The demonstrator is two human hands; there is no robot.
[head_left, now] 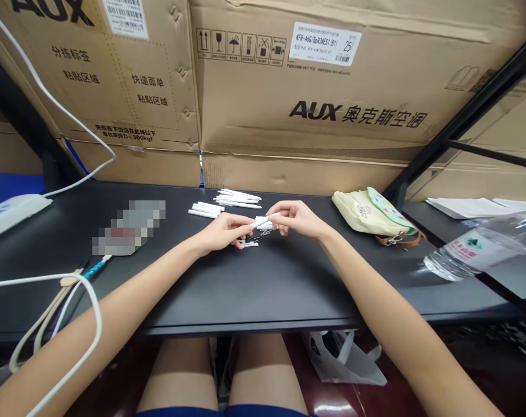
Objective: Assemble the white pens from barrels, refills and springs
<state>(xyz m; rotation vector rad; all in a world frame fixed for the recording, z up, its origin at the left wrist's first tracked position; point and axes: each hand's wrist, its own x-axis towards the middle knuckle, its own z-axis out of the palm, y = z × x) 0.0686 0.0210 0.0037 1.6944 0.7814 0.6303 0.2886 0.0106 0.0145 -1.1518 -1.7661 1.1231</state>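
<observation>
Over the middle of the black table, my left hand (pixel 223 231) and my right hand (pixel 298 219) meet, fingertips closed on a white pen barrel (pixel 261 222). The left thumb and fingers pinch its left end; the right thumb and forefinger pinch its right end. Just below it lie small white pen parts (pixel 249 244) and dark little pieces, partly hidden by my fingers. Behind my left hand rest several white pen tubes (pixel 204 211) side by side. Farther back is a pile of white pens (pixel 239 198) with pointed tips.
Large cardboard boxes (pixel 306 133) stand behind the table (pixel 263 289). To the right are a cream pouch (pixel 360 211) and a clear water bottle (pixel 466 249). On the left lie a blurred-out phone-like object (pixel 132 229), white cables (pixel 95 289) and a power strip (pixel 17 211).
</observation>
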